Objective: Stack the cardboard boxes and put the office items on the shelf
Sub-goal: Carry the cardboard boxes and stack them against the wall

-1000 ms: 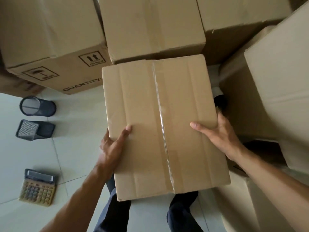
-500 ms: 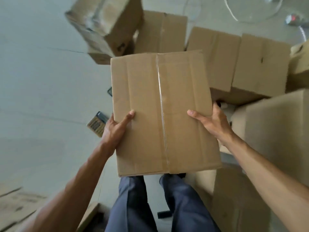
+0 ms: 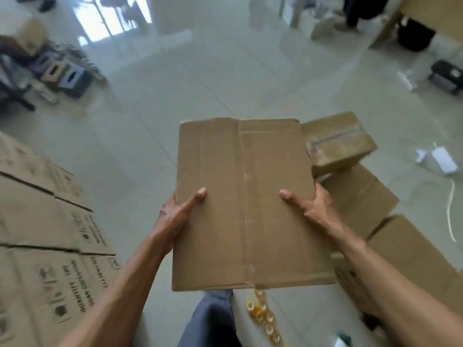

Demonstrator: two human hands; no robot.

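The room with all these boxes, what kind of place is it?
Probably an office or storeroom mid-move. Printed brown cardboard cartons are stacked on the left, plain taped boxes lie on the pale tiled floor, and both hands carry another taped brown cardboard box.

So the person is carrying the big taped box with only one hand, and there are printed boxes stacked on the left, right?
Not quite. The head view shows both hands on the box: left hand and right hand. The printed boxes are stacked on the left.

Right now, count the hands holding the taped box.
2. The left hand holds the box's left edge, the right hand its right edge; each thumb lies on top, the other fingers are hidden.
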